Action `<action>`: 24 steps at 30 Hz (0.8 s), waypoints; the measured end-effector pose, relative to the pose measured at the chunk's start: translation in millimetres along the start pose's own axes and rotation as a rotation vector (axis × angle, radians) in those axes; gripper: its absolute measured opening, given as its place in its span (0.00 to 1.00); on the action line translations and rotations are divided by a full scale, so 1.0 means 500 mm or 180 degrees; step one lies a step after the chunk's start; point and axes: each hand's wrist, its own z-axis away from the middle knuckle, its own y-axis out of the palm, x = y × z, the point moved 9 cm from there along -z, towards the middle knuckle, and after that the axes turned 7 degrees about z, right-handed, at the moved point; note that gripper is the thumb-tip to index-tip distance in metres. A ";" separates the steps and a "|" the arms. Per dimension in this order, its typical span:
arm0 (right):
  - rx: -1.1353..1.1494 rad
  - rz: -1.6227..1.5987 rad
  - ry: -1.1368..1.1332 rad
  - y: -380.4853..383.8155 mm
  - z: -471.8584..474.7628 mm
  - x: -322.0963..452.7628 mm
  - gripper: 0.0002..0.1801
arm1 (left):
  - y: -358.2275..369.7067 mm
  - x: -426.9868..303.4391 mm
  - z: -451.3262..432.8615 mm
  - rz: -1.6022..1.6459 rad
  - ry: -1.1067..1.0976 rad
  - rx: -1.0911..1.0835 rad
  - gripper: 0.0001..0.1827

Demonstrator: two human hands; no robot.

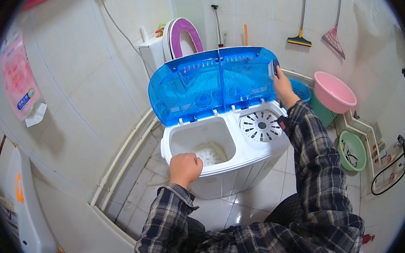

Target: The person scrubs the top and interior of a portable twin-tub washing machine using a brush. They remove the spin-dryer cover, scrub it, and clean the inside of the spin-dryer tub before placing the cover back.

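Before me stands a white twin-tub washing machine (224,181) with its translucent blue double lid (185,85) raised. My right hand (285,87) grips a small brush (273,68) with a dark back and pale bristles at the lid's right edge. Curled into a fist, my left hand (186,167) is at the front left rim of the wash tub; whether it grips the rim is hidden. Inside the wash tub lies a ribbed pale disc (209,154). A slotted white spin cover (255,124) sits in the right-hand opening.
Behind the lid is a toilet with a purple-padded seat (183,25). Pink (334,90) and green basins (352,147) are at the right, near a black hose (374,185). White pipes (127,156) run along the left wall. A squeegee (299,41) hangs behind.
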 end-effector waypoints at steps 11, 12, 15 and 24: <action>0.0319 0.1003 -0.1712 0.044 0.130 0.282 0.36 | -0.003 -0.001 -0.001 -0.0045 -0.0046 0.0025 0.14; 0.0295 0.0986 -0.1910 0.045 0.151 0.292 0.35 | -0.001 0.000 0.000 -0.0034 -0.0057 0.0053 0.15; 0.1691 0.1754 -0.1794 0.136 0.224 0.226 0.34 | 0.003 0.001 -0.001 -0.0027 -0.0062 0.0122 0.16; 0.2022 0.1617 -0.1793 0.150 0.263 0.196 0.30 | -0.001 0.000 -0.002 0.0026 -0.0017 0.0046 0.15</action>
